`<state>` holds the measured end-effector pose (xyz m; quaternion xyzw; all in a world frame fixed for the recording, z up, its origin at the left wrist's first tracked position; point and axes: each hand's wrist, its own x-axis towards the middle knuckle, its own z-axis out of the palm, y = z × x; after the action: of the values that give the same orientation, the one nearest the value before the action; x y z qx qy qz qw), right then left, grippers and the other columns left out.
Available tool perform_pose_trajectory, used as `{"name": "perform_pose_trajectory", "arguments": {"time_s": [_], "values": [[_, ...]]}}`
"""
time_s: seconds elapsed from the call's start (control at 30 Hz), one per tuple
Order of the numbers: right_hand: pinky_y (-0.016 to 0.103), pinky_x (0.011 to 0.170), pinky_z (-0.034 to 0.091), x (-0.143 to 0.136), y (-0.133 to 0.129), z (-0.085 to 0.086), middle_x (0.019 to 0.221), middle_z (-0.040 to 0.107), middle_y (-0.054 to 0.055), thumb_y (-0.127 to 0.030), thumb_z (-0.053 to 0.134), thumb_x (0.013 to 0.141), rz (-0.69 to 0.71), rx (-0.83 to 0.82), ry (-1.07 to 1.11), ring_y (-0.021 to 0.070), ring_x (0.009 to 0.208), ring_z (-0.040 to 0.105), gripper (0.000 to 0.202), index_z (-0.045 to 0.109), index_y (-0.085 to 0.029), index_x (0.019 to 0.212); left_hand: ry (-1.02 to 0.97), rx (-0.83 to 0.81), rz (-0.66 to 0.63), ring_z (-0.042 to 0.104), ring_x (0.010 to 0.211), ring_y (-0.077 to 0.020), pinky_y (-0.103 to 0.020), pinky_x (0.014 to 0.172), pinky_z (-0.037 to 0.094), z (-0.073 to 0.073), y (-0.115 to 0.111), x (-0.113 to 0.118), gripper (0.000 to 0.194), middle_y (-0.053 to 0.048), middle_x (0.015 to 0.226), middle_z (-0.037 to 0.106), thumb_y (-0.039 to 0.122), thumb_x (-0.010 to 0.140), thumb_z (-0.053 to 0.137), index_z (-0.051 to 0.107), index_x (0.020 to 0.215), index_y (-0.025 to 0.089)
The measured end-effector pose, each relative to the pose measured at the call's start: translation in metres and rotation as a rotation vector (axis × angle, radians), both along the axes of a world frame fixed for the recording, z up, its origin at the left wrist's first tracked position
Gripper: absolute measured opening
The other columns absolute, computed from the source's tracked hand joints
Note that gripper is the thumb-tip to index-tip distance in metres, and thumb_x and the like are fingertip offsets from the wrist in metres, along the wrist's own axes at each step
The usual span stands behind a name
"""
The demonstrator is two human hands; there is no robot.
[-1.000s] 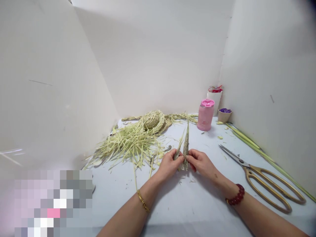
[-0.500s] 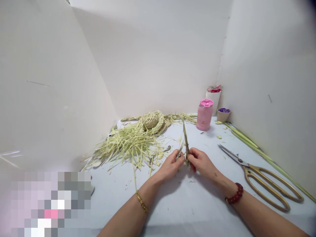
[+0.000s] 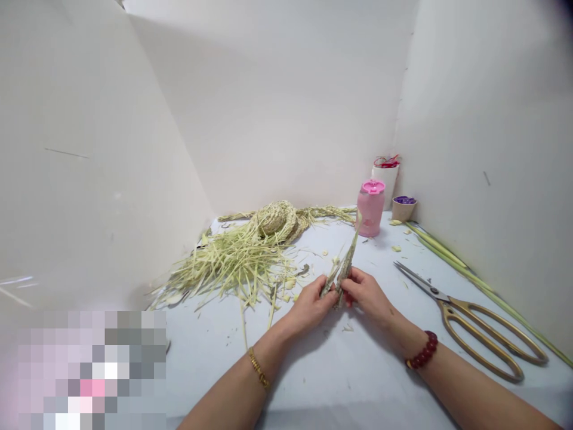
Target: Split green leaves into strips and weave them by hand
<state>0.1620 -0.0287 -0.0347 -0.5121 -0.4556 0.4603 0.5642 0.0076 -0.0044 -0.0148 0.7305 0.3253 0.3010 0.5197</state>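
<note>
My left hand (image 3: 312, 303) and my right hand (image 3: 366, 294) are close together over the middle of the pale table. Both pinch a greenish-brown plant stalk (image 3: 346, 267) with a ragged, dark lower end and a thin tip leaning up and right, in front of the pink jar (image 3: 370, 209). Thin split strands fan out near my left fingers. Beyond my left hand spreads a loose heap of pale green strips (image 3: 233, 257). Behind it lies a coiled braid (image 3: 275, 218). Small plant scraps are scattered around.
Large gold-handled scissors (image 3: 474, 325) lie right of my right hand. Long green stalks (image 3: 461, 269) run along the right wall. At the back right are a white container (image 3: 385, 179) with red items and a small cup (image 3: 403, 210) with purple ones. A blurred patch covers the lower left.
The stalk has swung from nearly upright to leaning right, its tip now overlapping the pink jar. My hands have shifted only slightly and still pinch it.
</note>
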Motion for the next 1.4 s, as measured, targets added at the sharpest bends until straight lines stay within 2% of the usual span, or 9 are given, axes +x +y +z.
{"name": "perform_pose_trajectory", "arguments": {"time_s": [0.37,0.63,0.8,0.9,1.0,1.03,1.17,1.3,1.4], "values": [[0.021,0.044,0.04,0.06,0.017,0.012,0.059,0.052,-0.006,-0.02,0.063,0.061,-0.693,0.102,0.308,0.007,0.047,0.044,0.013,0.054,-0.019,0.069,0.01,-0.167,-0.125,0.035,0.06,-0.0092,-0.023,0.056,0.027,0.005,-0.002,-0.004,0.02,0.003,0.069,0.042,0.035,0.08,0.06,0.051,0.079,0.017],[0.022,0.05,0.048,0.074,0.025,-0.004,0.078,0.056,-0.003,-0.028,0.062,0.065,-0.758,0.121,0.479,0.0094,0.061,0.054,0.021,0.05,-0.021,0.08,-0.145,-0.394,-0.001,0.022,0.049,-0.0043,-0.02,0.047,0.019,0.011,0.001,-0.005,0.042,0.008,0.063,0.031,0.051,0.073,0.068,0.043,0.083,0.02],[0.023,0.051,0.049,0.08,0.021,0.005,0.078,0.053,-0.003,-0.032,0.053,0.073,-0.794,0.088,0.53,0.0095,0.059,0.054,0.014,0.049,-0.021,0.081,-0.198,-0.385,-0.024,0.022,0.05,-0.0042,-0.019,0.047,0.019,0.012,0.002,-0.007,0.042,0.008,0.063,0.031,0.048,0.072,0.07,0.042,0.081,0.019],[0.021,0.046,0.045,0.061,0.012,0.013,0.08,0.055,-0.002,-0.036,0.058,0.073,-0.636,0.056,0.389,0.0092,0.058,0.053,0.018,0.052,-0.021,0.082,-0.213,-0.286,0.045,0.026,0.052,-0.0052,-0.02,0.049,0.023,0.01,0.003,-0.006,0.038,0.007,0.064,0.035,0.047,0.075,0.068,0.043,0.08,0.019],[0.021,0.04,0.041,0.025,0.0,0.014,0.079,0.059,0.002,-0.043,0.064,0.073,-0.057,-0.088,0.172,0.0115,0.058,0.054,0.027,0.057,-0.018,0.083,-0.212,-0.212,0.085,0.034,0.056,-0.0067,-0.021,0.054,0.028,0.007,0.002,-0.003,0.033,0.005,0.066,0.041,0.044,0.076,0.068,0.048,0.079,0.018],[0.021,0.04,0.04,0.014,-0.003,0.012,0.075,0.059,0.001,-0.043,0.065,0.073,0.052,-0.107,0.135,0.0113,0.056,0.053,0.028,0.057,-0.018,0.082,-0.216,-0.207,0.076,0.037,0.058,-0.0073,-0.021,0.055,0.03,0.006,0.002,-0.002,0.032,0.004,0.068,0.044,0.043,0.075,0.069,0.049,0.079,0.017],[0.02,0.041,0.037,-0.005,-0.007,0.002,0.053,0.05,-0.005,-0.04,0.064,0.074,0.041,-0.059,0.072,0.0079,0.044,0.044,0.026,0.05,-0.019,0.068,-0.261,-0.263,0.047,0.042,0.06,-0.008,-0.021,0.055,0.031,0.005,0.001,-0.001,0.03,0.001,0.071,0.05,0.039,0.074,0.072,0.052,0.079,0.017],[0.022,0.04,0.035,0.004,-0.002,-0.002,0.049,0.051,-0.005,-0.038,0.061,0.074,-0.084,-0.086,-0.021,0.0079,0.04,0.043,0.025,0.046,-0.02,0.066,-0.444,-0.474,-0.007,0.031,0.051,-0.0047,-0.018,0.047,0.024,0.008,0.006,-0.005,0.027,0.005,0.066,0.041,0.035,0.075,0.07,0.049,0.08,0.017],[0.022,0.04,0.035,0.006,-0.002,-0.001,0.049,0.052,-0.004,-0.039,0.061,0.073,-0.082,-0.091,-0.014,0.0086,0.04,0.044,0.024,0.048,-0.02,0.068,-0.556,-0.582,0.017,0.036,0.054,-0.0047,-0.017,0.046,0.025,0.009,0.01,-0.006,0.023,0.004,0.07,0.046,0.026,0.073,0.068,0.051,0.085,0.018]]}}
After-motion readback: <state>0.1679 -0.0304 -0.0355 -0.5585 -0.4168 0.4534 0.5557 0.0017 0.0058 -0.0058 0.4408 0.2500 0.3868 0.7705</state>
